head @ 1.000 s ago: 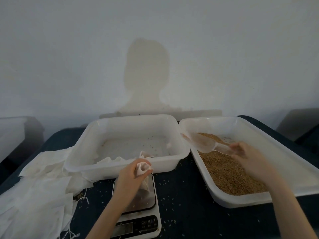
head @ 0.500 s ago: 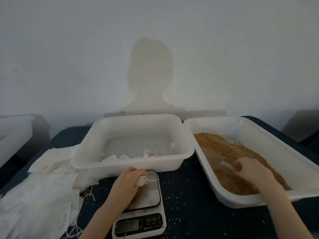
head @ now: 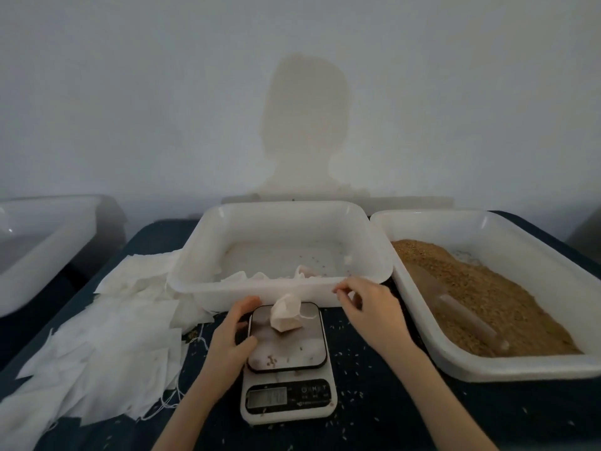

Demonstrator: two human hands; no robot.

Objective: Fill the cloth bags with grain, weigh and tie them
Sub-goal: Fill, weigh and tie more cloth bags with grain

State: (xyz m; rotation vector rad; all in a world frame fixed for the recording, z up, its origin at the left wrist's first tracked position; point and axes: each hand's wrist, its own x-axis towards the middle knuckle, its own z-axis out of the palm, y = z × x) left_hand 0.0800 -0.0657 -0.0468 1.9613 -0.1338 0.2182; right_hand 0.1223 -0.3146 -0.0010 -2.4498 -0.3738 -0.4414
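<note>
A small filled cloth bag (head: 286, 315) stands by itself on the platform of the digital scale (head: 287, 362), its drawstring trailing to the right. My left hand (head: 232, 336) is beside the scale's left edge, fingers relaxed, apart from the bag. My right hand (head: 370, 304) hovers just right of the scale near the middle tray's front rim, fingers loosely curled and holding nothing. The clear scoop (head: 468, 320) lies in the brown grain (head: 481, 294) in the right tray (head: 520, 369). A pile of empty white cloth bags (head: 97, 336) lies to the left.
The middle white tray (head: 253, 288) behind the scale holds a few cloth bags against its front wall. Another white tray (head: 42, 229) stands at the far left, off the dark table. Loose grains are scattered on the scale and around it.
My left hand has let go of the bag, which now stands alone on the scale. My right hand has left the scoop in the grain and moved left toward the scale.
</note>
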